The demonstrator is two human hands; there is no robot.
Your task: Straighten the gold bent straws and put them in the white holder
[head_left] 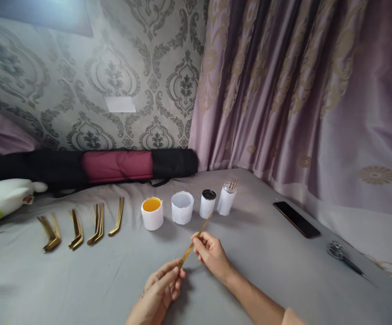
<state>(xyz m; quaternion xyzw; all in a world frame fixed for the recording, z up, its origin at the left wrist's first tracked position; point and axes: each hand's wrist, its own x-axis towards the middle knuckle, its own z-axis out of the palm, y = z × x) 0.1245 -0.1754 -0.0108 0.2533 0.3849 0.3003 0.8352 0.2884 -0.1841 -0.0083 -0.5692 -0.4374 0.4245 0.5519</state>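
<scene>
A thin, flat gold-coloured strip point(189, 249) slants up and to the right between my two hands. My left hand point(162, 289) pinches its lower end. My right hand point(212, 253) has thumb and fingers closed on its upper part, and the tip points toward the containers. Beyond the hands stand a white-wrapped cup with an orange-yellow inside point(152, 216), a white cup with a pale inside point(182, 208), a white-sided tin with a dark top point(208, 204) and a white jar with thin brown sticks in it point(227, 199).
Bunches of bent gold strips point(96, 225) lie in a row at the left. A black phone point(297, 219) and a metal tool resembling scissors point(346, 262) lie at the right. A long black-and-maroon bag point(116, 165) runs along the wall, near a plush toy point(4, 198).
</scene>
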